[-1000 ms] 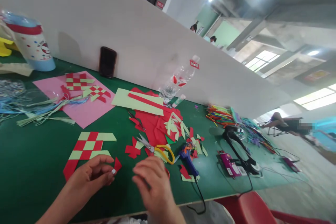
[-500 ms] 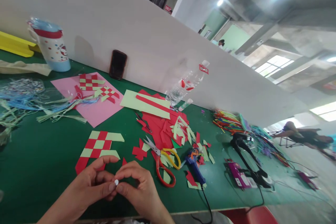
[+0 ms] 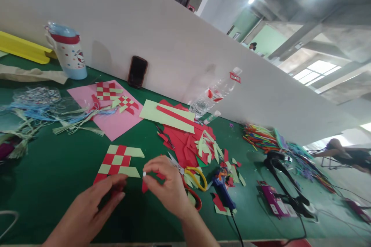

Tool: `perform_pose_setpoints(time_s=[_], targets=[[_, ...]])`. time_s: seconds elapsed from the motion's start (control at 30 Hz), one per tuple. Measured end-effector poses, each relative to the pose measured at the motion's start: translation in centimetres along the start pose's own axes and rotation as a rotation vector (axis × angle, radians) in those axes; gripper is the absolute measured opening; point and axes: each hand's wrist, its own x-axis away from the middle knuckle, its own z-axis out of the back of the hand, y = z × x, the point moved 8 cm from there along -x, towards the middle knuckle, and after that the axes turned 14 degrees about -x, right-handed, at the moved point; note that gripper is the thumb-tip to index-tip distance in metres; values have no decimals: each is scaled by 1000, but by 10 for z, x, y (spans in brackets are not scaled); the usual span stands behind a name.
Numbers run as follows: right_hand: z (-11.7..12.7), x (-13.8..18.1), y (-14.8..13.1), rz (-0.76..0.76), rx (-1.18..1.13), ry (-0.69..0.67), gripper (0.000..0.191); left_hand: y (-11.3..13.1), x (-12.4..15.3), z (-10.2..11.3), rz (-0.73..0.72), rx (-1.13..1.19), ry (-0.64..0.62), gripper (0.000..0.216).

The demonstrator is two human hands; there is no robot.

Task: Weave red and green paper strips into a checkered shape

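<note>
My right hand (image 3: pixel 168 181) pinches a small white round piece (image 3: pixel 144 174) between thumb and forefinger, raised over the table. It may be a bead or a dot; too small to tell. My left hand (image 3: pixel 94 204) is apart from it, thumb and fingers parted with nothing between them. Just beyond the left fingers lies a red and pale green woven paper fish (image 3: pixel 117 160), partly covered by that hand. Scissors (image 3: pixel 198 177) with one yellow and one red handle loop lie behind my right hand, which hides part of them.
Red paper and scraps (image 3: pixel 188 142) spread mid-table. A blue glue gun (image 3: pixel 223 191) lies right of the scissors. Smaller woven pieces rest on a pink sheet (image 3: pixel 113 123). A phone (image 3: pixel 138 71), a plastic bottle (image 3: pixel 214 96) and a blue-white flask (image 3: pixel 69 56) stand by the partition. A black stand (image 3: pixel 285 185) is farther right.
My hands have separated. The right one has moved up and right with the white piece, while the left has let go of it and opened. The view has shifted slightly.
</note>
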Motion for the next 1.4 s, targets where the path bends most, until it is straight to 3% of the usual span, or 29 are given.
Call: perform_pose_setpoints(time_s=[0.1,0.17,0.3,0.4,0.87,1.4], targets=[[-19,-40,-4,192,231,-125,6,3,3,31,-289,-493,292,32],[-45,-64,6,260,440,-266,7,1,7,34,-410,-687,382,34],[-97,-96,39,247,894,-565,14,-9,11,28,-466,-839,405,35],[-117,-106,48,252,986,-672,14,-11,11,24,-437,-859,369,37],[-130,-121,56,182,1039,-794,12,-9,8,31,-386,-785,372,34],[-106,-115,61,113,880,-602,9,-3,7,37,-392,-768,380,35]])
